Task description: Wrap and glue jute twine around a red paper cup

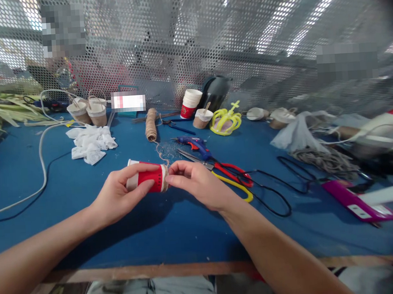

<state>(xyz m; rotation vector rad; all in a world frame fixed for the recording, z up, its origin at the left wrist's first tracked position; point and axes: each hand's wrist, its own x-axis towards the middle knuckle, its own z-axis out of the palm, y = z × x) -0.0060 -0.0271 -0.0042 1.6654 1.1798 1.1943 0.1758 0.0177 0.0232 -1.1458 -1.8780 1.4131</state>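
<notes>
A red and white paper cup (154, 178) lies on its side in my left hand (122, 191), whose fingers and thumb wrap round it. Twine circles the cup's right end. There my right hand (198, 182) pinches the twine (165, 160) between thumb and forefinger. The strand runs back to a twine spool (151, 125) on the blue table. Behind my right hand lie a blue glue gun (196, 146) and a pair of scissors (233, 173) with red and yellow handles.
Stacked cups (191, 104), a twine-wrapped cup (202, 118) and a yellow crown-shaped frame (226, 120) stand at the back. Crumpled white cloth (92, 142) lies left. A black cord (280, 208), grey rope (324, 160) and purple packet (358, 201) occupy the right. Perforated metal mesh (163, 42) rises behind.
</notes>
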